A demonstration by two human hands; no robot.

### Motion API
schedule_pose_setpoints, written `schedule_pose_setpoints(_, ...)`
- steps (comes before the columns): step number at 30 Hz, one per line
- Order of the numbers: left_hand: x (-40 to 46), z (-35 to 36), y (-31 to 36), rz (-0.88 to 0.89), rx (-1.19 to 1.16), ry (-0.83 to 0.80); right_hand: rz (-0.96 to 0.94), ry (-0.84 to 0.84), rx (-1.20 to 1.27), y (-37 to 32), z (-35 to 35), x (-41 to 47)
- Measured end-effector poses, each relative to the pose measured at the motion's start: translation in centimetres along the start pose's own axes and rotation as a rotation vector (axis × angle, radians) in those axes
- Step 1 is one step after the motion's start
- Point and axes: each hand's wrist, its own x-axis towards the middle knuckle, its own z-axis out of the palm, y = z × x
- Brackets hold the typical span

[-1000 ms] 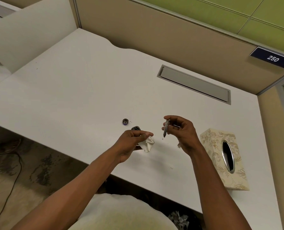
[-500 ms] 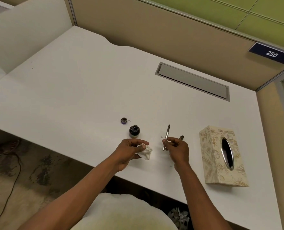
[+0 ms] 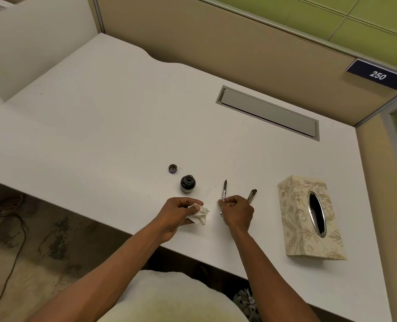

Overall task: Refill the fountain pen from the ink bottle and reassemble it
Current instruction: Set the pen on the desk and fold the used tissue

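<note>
Pinching a thin pen section (image 3: 223, 193) with its nib pointing away, the right hand (image 3: 237, 211) hovers low over the white tabletop (image 3: 100, 126). The left hand (image 3: 177, 212) grips a crumpled tissue (image 3: 201, 216). An open ink bottle (image 3: 187, 183) stands just beyond, its cap (image 3: 173, 168) nearby. A pen barrel (image 3: 252, 195) lies beside a tissue box (image 3: 309, 217).

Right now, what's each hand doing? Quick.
Left hand: closed on a crumpled tissue.
Right hand: pinching the pen section, nib pointing away from the person, just above the desk.
</note>
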Motion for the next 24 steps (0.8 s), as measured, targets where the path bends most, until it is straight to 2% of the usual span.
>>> schedule_pose_setpoints(24, 0.43, -0.25, 0.69, -0.031, -0.011, -0.044, 0.005, 0.041, -0.067, -0.45, 0.36, -0.37)
